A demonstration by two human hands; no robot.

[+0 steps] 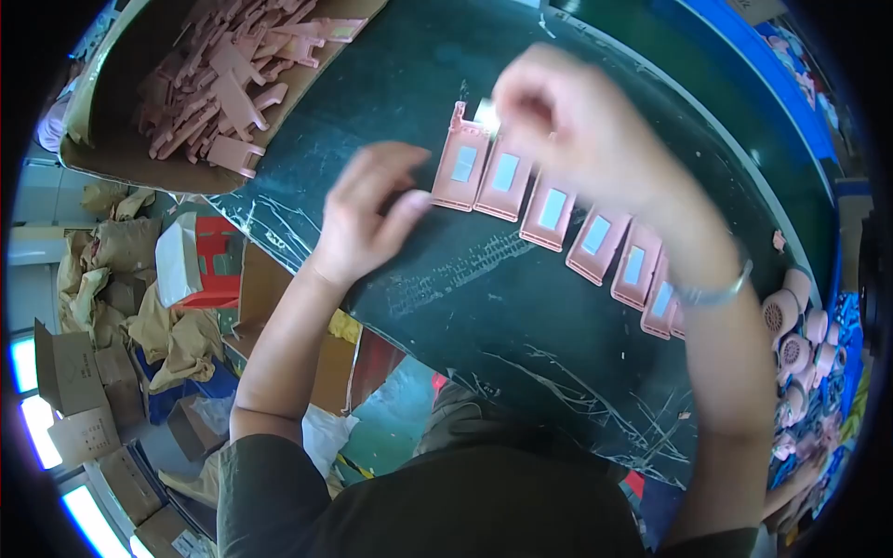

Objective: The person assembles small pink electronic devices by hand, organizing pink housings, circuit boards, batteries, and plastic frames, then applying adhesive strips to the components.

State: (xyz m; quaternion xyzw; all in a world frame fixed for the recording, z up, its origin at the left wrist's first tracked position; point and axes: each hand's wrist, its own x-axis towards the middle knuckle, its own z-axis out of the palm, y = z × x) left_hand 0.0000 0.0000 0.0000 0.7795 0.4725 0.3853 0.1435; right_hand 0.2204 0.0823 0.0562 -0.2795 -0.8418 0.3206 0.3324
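A slanting row of several pink plastic housings [503, 177] lies on the dark green table, each with a pale blue rectangle on its face. My left hand [367, 209] is beside the leftmost housing [458, 172], its fingers and thumb apart and nothing between them. Above the far ends of the row is my right hand [567, 121], blurred by motion, its fingers curled into a pinch. A small bright whitish piece [486, 115] shows at its fingertips; blur hides what it is. My right hand and forearm cover parts of the row.
At the far left, a cardboard box [326, 70] holds a heap of pink plastic parts [219, 88]. A belt with a blue edge [772, 79] runs past the table's far right. Round pink parts [795, 353] are piled at the right. Cartons [79, 372] stand on the floor at left.
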